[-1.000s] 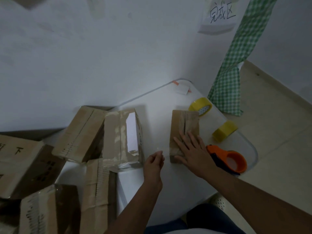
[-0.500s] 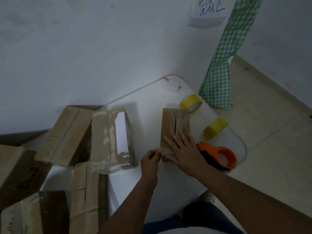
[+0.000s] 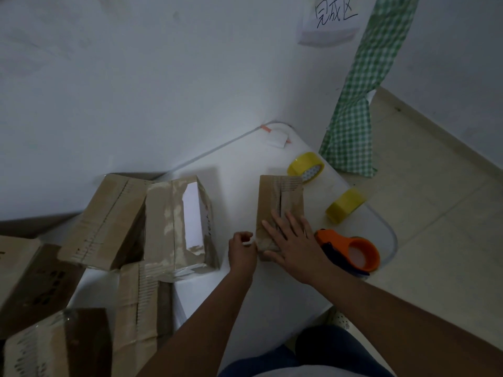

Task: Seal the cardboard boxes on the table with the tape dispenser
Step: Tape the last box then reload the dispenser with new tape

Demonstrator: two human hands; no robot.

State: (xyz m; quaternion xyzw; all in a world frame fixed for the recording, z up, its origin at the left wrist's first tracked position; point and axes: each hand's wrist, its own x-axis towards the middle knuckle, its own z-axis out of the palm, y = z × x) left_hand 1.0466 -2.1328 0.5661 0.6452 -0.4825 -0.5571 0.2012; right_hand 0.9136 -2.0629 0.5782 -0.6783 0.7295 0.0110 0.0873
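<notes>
small brown corrugated cardboard box (image 3: 280, 202) at frame centre on glossy white table (image 3: 239, 170) | right hand (image 3: 295, 244) flat, fingers spread, pressing its top | left hand (image 3: 241, 251) curled, pinching at box's near-left corner | orange plastic ring-shaped tape dispenser (image 3: 351, 250) just right | two yellow tape rolls (image 3: 306, 167) beyond

The worktop (image 3: 245, 164) is white, as is the wall (image 3: 136, 77) behind it. The small box (image 3: 280, 197) is plain brown cardboard; the stacked boxes (image 3: 109, 219) share that brown, one with pale torn patches and a white panel, another with dark printed marks. Two tape rolls (image 3: 306, 167) (image 3: 345, 205) are yellow. The tape dispenser (image 3: 351, 253) is orange with a dark part. The hanging cloth (image 3: 362, 104) is green-and-white check. The paper sign (image 3: 330, 17) is white with black handwriting. The floor (image 3: 435, 213) is beige.
</notes>
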